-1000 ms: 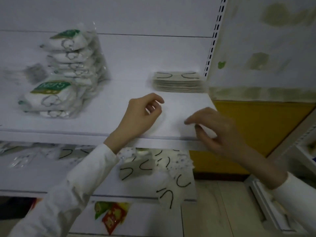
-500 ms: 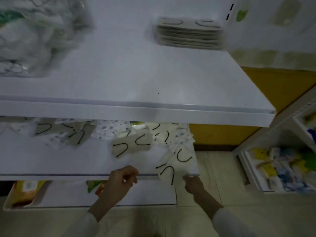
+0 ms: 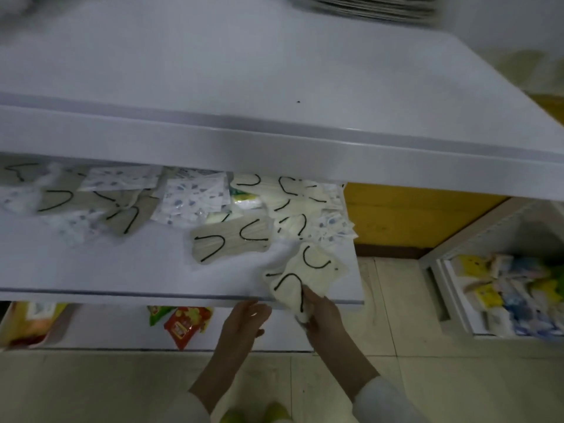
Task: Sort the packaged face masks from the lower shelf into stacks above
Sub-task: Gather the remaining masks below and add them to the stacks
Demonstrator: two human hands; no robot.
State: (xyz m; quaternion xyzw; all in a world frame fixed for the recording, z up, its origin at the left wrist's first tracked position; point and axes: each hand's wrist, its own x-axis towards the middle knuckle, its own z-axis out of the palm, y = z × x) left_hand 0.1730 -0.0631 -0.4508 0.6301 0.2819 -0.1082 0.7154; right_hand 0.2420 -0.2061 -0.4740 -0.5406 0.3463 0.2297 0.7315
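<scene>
Several packaged face masks lie scattered on the lower shelf (image 3: 122,270), some beige with black ear loops, some white with blue print (image 3: 195,199). My right hand (image 3: 320,312) pinches the near corner of a cream packaged mask (image 3: 308,270) that overhangs the shelf's front right edge. My left hand (image 3: 244,322) hovers just below the shelf's front edge, fingers relaxed, holding nothing. A beige mask (image 3: 229,239) lies flat in the shelf's middle. On the upper shelf (image 3: 274,87), a blurred stack of beige masks (image 3: 366,7) sits at the far back.
Below the lower shelf, red and yellow snack packets (image 3: 186,325) lie on the bottom shelf. A second white rack (image 3: 503,291) with colourful small packs stands at the right. Tiled floor (image 3: 396,331) and a yellow wall panel (image 3: 412,218) lie between the racks.
Both hands dropped from the upper shelf to the lower shelf's front edge. My right hand has taken hold of the cream mask at the front right. The camera tilted down.
</scene>
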